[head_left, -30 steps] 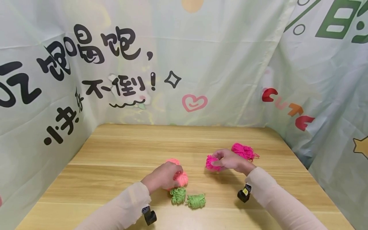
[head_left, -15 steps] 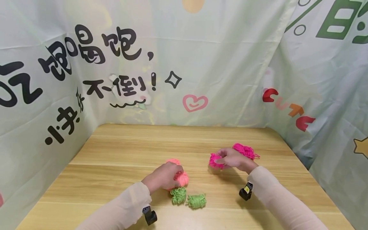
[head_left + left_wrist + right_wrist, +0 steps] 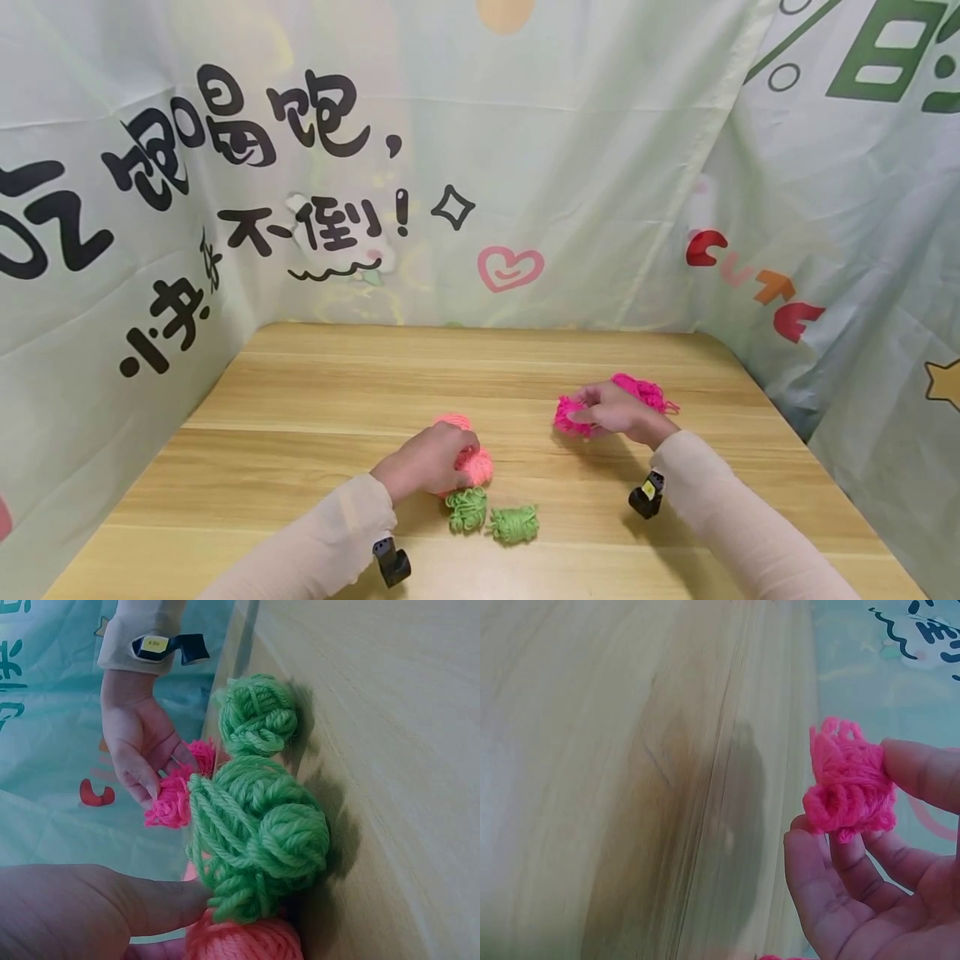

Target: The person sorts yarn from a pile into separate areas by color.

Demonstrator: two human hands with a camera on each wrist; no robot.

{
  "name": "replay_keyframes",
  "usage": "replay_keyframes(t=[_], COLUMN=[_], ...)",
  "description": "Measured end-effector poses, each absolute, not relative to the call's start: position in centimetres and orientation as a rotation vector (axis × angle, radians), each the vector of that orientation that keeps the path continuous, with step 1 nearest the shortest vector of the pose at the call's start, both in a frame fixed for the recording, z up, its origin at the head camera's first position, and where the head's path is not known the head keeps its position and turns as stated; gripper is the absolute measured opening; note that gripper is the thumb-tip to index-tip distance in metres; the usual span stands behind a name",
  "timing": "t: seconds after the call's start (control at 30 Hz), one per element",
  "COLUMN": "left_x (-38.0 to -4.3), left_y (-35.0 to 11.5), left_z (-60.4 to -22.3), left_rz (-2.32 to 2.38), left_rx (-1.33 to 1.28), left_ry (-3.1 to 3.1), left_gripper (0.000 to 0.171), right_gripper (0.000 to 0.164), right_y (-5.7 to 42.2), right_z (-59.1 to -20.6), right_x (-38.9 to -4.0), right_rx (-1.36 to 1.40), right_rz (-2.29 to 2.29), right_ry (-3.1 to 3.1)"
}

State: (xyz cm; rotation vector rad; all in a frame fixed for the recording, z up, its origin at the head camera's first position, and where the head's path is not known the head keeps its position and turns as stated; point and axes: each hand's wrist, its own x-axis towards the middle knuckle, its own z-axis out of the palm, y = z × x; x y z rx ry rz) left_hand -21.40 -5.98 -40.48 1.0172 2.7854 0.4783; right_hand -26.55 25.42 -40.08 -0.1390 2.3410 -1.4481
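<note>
A: Since the earlier frame our right hand (image 3: 615, 414) has carried the small pink yarn bundle (image 3: 572, 417) a little up and to the right of the frame, closer to the loose pink yarn pile (image 3: 643, 392).

B: And we pinch that bundle between thumb and fingertips, lifted off the counter (image 3: 315, 400). Our left hand (image 3: 420, 465) hasn't shifted; its fingers curl over the coral yarn ball (image 3: 474, 467) at lower centre.

A: With the two green yarn bundles (image 3: 491, 516) just below it.

B: The risk, we think, is the thin grip: the soft loops could slip or unravel, and loose strands might snag the pile beside them.
</note>
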Motion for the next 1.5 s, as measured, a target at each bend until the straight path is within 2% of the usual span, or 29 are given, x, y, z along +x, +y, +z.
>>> replay_keyframes(t=[0.53, 1.1, 1.5], left_x=[-21.4, -21.3, -21.3], left_y=[-6.0, -6.0, -6.0], left_z=[-40.6, -40.5, -40.6], left_rz=[0.479, 0.46, 0.463], left_rx=[1.016, 1.011, 0.987], left_ry=[2.784, 2.789, 2.791], left_gripper=[0.032, 0.033, 0.034], right_gripper=[0.038, 0.033, 0.039], right_y=[26.2, 26.7, 27.2], right_z=[-40.4, -40.4, -40.2], right_x=[-26.9, -27.6, -27.8], right_rx=[-0.117, -0.036, 0.036], right_rz=[-1.418, -1.398, -1.343], right_ry=[2.374, 2.465, 2.525])
